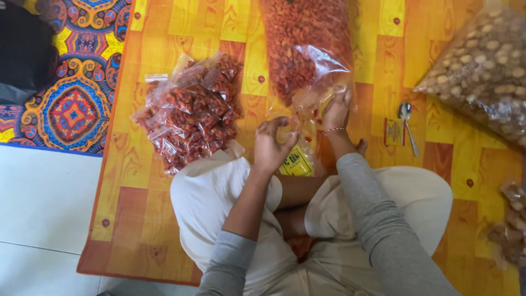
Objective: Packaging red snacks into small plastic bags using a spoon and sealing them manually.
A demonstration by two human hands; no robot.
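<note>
A small clear pouch (300,143) with a yellow label sits on the mat (164,219) before the knees. The left hand (272,145) pinches its top; the right hand (335,109) seems closed on the crumpled mouth of the big bag (304,49) of reddish snack.

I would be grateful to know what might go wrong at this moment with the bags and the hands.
1. The big bag of red snacks lies open-mouthed toward the lap; the right hand is at its mouth, so pieces may spill onto the mat.
2. The left hand and right hand hold a small clear bag above the legs; a loose grip might drop it or scatter its contents.
3. The spoon lies loose beside the right arm and might get knocked.
</note>
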